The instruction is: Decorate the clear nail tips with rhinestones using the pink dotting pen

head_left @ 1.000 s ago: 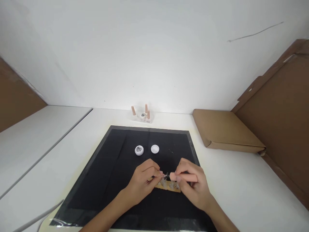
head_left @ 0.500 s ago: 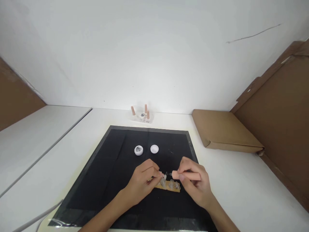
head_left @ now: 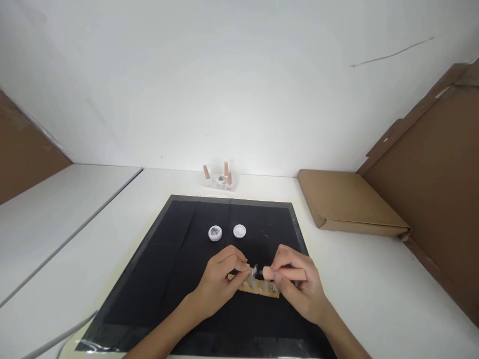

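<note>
My left hand [head_left: 220, 276] pinches a small clear piece that looks like a false nail [head_left: 255, 269]; the fingertips partly hide it. My right hand [head_left: 301, 291] is closed around the pink handle of a nail polish brush [head_left: 288, 273], held nearly level. The brush's dark tip points left and is at or very near the false nail; I cannot tell if they touch. Just below the hands lies a yellowish strip [head_left: 258, 289] carrying several clear, lumpy pieces. My left fingers cover part of the strip.
On the black mat [head_left: 164, 269] sit an open round white jar [head_left: 214, 233] with grey contents and a white lid [head_left: 239, 231]. Behind the mat, a clear holder [head_left: 219, 184] carries pink-capped bottles. A flat cardboard box [head_left: 352, 202] lies at right.
My right hand has shifted slightly left with the brush, bringing its tip closer to the false nail. The false nail looks slightly more tilted; my left hand has barely moved.
</note>
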Tool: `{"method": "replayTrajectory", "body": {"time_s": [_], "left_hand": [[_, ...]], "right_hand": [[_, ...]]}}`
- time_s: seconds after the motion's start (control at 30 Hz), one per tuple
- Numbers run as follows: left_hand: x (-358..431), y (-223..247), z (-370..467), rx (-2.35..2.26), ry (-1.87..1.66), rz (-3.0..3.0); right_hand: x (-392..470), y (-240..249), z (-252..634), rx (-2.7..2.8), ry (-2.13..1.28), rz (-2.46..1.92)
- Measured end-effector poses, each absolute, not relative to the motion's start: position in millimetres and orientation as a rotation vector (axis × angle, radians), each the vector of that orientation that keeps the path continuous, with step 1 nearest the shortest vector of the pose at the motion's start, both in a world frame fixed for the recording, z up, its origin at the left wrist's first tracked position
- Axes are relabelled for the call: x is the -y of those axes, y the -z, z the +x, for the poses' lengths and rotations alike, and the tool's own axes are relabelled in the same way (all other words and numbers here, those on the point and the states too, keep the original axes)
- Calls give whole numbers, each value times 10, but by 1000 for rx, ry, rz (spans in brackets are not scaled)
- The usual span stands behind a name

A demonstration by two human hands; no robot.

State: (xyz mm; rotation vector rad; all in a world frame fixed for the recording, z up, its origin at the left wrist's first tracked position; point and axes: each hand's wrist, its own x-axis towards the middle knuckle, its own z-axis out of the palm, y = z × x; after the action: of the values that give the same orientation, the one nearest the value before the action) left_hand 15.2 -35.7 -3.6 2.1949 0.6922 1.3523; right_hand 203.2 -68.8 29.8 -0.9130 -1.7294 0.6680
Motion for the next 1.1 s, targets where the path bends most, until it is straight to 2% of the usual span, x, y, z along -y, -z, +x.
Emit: {"method": "replayTrajectory", "body": {"time_s": [0.1,0.27,0.43,0.6,0.8,0.97,1.1], "left_hand": [[363,37,147,-710,-1321,2161],[354,39,149,-725,-1281,2091],[358,58,142,-729,-1252,2034],[362,79,134,-739,-1210,1971],[369,98,134,-752,-1160,1876],[369,74,158,-737,-1128,1800],[380,73,163,-751,-1092,1714]], "right_hand": [[694,-279,2036,1631,-637,-977],[693,-305,2035,1768,-680,-832],[693,-266,2040,1650,-640,-982],[707,-277,2010,1753,-653,-820],[706,-244,2021,1592,-613,-973],[708,-267,2006,1734,-646,-837],[712,-262,2013,1665,-554,-967]]}}
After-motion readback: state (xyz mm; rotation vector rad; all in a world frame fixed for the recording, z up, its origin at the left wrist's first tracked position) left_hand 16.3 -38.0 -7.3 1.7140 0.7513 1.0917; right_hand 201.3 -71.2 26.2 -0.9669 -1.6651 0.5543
